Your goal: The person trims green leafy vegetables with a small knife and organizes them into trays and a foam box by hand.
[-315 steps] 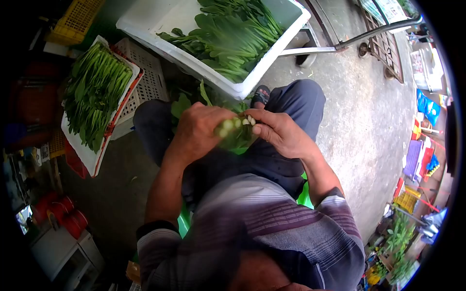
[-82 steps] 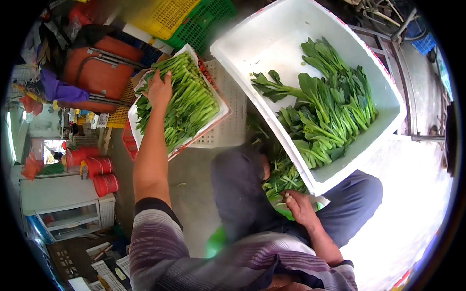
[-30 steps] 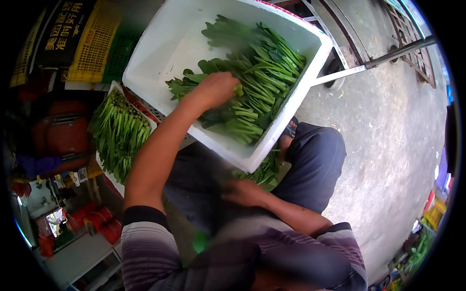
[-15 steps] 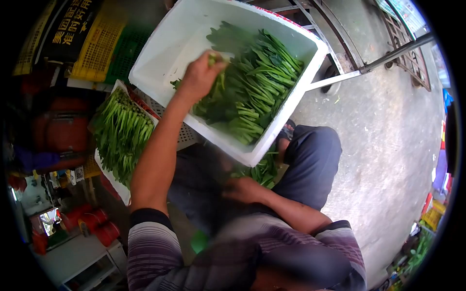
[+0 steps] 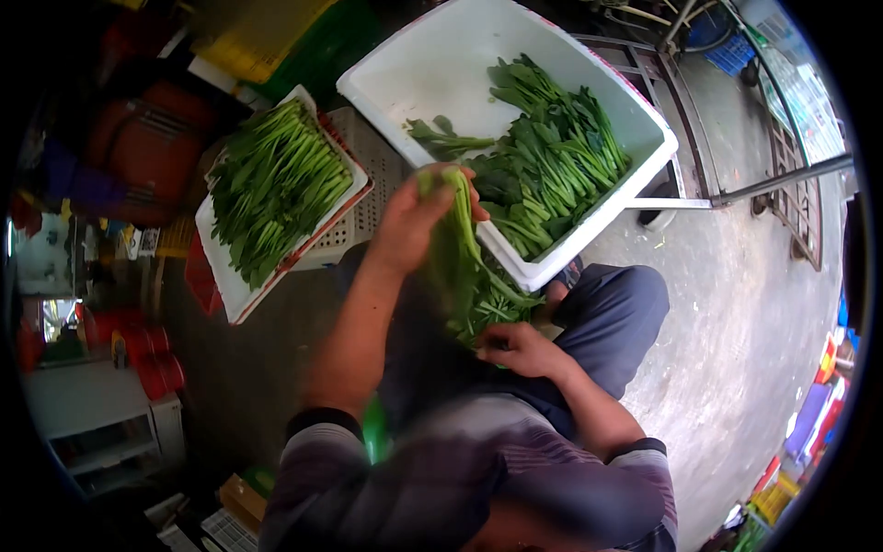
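My left hand is closed around a few stalks of leafy greens, held at the near edge of the white foam box. The leaves hang down towards my lap, slightly blurred. My right hand rests lower, by my knee, with its fingers curled; what they hold, if anything, is hidden. Just beyond it lie more loose greens, between my legs and below the box. Inside the box, a pile of greens fills the right side, and a small loose bunch lies to the left.
To the left, a white foam tray carries neatly stacked greens, beside a perforated pale crate. A metal frame stands behind the box on the right. Yellow and green crates are at the upper left.
My left hand has come out of the box towards my lap, carrying greens. My right hand has shifted slightly right. The view has turned, so the box and tray appear farther right.
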`<action>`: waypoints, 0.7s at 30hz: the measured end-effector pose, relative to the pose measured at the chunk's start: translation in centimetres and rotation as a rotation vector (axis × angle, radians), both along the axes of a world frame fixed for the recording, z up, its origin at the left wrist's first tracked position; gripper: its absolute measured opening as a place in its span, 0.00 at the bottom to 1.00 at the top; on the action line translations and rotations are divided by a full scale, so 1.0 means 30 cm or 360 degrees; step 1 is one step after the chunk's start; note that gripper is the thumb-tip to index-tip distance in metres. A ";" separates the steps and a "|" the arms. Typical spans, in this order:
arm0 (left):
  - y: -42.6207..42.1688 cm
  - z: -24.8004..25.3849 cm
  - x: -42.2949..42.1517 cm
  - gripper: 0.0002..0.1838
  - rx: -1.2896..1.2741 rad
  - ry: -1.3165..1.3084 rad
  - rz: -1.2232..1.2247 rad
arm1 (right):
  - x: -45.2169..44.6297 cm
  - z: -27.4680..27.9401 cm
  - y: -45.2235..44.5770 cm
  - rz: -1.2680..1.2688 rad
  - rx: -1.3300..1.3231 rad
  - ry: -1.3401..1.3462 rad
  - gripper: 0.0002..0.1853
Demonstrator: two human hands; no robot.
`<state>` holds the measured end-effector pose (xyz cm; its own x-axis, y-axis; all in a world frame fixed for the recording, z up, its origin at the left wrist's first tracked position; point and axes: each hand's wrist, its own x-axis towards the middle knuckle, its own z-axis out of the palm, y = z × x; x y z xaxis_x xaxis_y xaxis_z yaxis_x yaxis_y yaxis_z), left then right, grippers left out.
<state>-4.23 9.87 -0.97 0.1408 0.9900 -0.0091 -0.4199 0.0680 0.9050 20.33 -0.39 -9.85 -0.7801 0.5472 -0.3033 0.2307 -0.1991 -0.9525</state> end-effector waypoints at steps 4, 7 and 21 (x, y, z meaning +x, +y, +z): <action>-0.071 -0.032 -0.016 0.20 -0.0127 -0.0318 -0.0011 | 0.087 0.081 -0.006 -0.0100 -0.0063 0.0092 0.11; -0.093 -0.063 -0.023 0.24 -0.0005 -0.0084 0.0029 | 0.161 0.164 0.014 -0.0297 -0.0456 0.0147 0.11; -0.073 -0.023 -0.064 0.12 -0.0057 -0.0315 0.0040 | 0.182 -0.007 -0.133 -0.0776 -0.1103 0.0476 0.15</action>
